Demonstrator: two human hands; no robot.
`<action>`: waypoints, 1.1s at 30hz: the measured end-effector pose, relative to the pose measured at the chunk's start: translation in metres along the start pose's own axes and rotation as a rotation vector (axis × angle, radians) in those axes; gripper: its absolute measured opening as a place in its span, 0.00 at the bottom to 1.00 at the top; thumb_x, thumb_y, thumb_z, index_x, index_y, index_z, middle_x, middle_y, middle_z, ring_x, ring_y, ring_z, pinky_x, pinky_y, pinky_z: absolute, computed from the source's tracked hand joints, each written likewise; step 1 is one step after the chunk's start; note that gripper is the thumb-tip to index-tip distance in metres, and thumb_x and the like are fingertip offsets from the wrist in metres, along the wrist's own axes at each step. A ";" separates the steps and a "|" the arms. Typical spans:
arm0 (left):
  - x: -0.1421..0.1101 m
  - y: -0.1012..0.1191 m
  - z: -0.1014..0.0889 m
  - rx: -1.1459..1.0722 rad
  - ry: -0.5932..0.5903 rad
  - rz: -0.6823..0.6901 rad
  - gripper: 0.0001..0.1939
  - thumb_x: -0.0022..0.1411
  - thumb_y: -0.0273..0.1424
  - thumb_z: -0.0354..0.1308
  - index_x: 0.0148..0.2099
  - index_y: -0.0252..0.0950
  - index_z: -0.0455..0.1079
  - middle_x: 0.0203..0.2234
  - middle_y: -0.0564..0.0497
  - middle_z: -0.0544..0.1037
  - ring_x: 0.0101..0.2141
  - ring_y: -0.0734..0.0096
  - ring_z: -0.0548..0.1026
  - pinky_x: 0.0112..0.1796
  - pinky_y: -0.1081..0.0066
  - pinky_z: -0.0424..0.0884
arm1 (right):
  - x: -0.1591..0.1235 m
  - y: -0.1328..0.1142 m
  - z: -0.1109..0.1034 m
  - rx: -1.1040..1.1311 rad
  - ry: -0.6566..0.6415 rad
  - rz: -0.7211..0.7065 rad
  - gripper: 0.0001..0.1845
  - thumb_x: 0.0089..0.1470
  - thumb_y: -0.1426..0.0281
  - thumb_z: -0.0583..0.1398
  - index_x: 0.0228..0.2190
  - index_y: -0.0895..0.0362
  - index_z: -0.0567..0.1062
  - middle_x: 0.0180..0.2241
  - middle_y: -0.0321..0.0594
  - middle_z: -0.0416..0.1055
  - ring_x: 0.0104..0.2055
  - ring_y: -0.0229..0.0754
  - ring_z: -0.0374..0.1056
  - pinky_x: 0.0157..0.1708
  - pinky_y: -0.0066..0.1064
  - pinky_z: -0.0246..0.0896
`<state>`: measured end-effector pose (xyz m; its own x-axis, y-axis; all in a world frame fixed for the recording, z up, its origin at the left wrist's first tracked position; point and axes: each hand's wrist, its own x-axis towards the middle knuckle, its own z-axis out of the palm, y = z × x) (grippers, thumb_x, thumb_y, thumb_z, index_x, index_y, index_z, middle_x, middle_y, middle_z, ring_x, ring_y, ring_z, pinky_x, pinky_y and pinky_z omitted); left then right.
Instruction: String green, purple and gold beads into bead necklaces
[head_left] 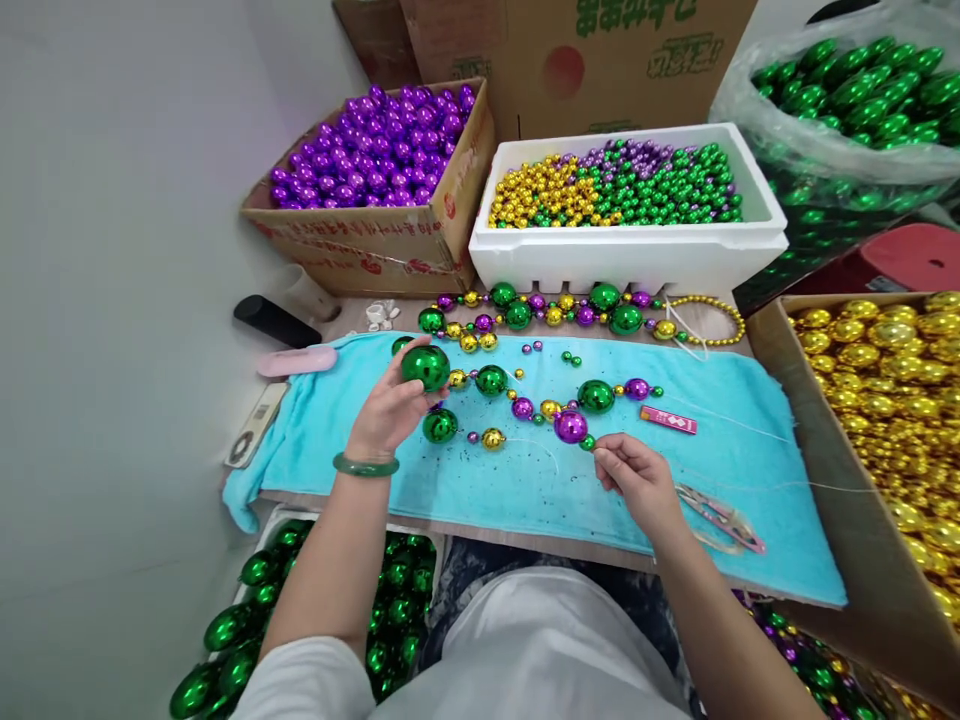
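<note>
My left hand (391,408) is closed around a large shiny green bead (425,369). Strung beads in gold, green and purple run to the right from beside it. My right hand (634,472) is pinched at the near end of that bead string, touching a small green bead (587,442) beside a large purple bead (571,427). Just below my left hand lies another green bead (440,426), in line with a small purple bead and a gold bead (493,439). All of this is over a turquoise towel (480,490).
A finished-looking bead necklace (555,315) lies behind the towel. Small scissors (721,518) and a pink packet (668,419) are at right. Around stand a carton of purple beads (352,225), a white foam box (622,250), a carton of gold beads (832,440) and green beads at lower left.
</note>
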<state>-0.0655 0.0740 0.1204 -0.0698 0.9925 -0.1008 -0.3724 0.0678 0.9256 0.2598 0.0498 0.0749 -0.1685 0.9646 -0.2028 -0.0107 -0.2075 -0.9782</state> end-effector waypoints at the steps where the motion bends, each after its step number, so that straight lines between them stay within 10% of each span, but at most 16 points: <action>1: -0.002 0.001 0.009 -0.043 -0.056 0.002 0.32 0.44 0.34 0.70 0.54 0.41 0.68 0.41 0.49 0.74 0.36 0.68 0.75 0.37 0.68 0.74 | -0.001 -0.002 0.002 -0.010 -0.005 -0.017 0.13 0.48 0.60 0.63 0.26 0.58 0.74 0.16 0.33 0.65 0.17 0.33 0.58 0.17 0.25 0.52; 11: 0.005 -0.022 0.036 -0.107 -0.231 0.038 0.31 0.46 0.32 0.70 0.53 0.43 0.66 0.44 0.48 0.75 0.41 0.60 0.77 0.38 0.64 0.74 | -0.016 -0.011 -0.001 -0.095 0.005 -0.133 0.12 0.51 0.62 0.61 0.25 0.58 0.74 0.16 0.33 0.64 0.17 0.33 0.58 0.17 0.25 0.54; 33: 0.005 -0.016 0.043 -0.017 -0.212 0.091 0.33 0.43 0.29 0.72 0.53 0.42 0.70 0.44 0.49 0.73 0.40 0.67 0.73 0.42 0.67 0.71 | -0.016 -0.016 -0.016 -0.191 0.016 -0.195 0.12 0.53 0.62 0.60 0.25 0.58 0.74 0.17 0.34 0.63 0.19 0.34 0.57 0.18 0.26 0.52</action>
<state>-0.0202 0.0824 0.1207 0.0916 0.9938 0.0632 -0.3892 -0.0227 0.9209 0.2788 0.0399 0.0934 -0.1661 0.9861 -0.0088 0.1454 0.0157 -0.9893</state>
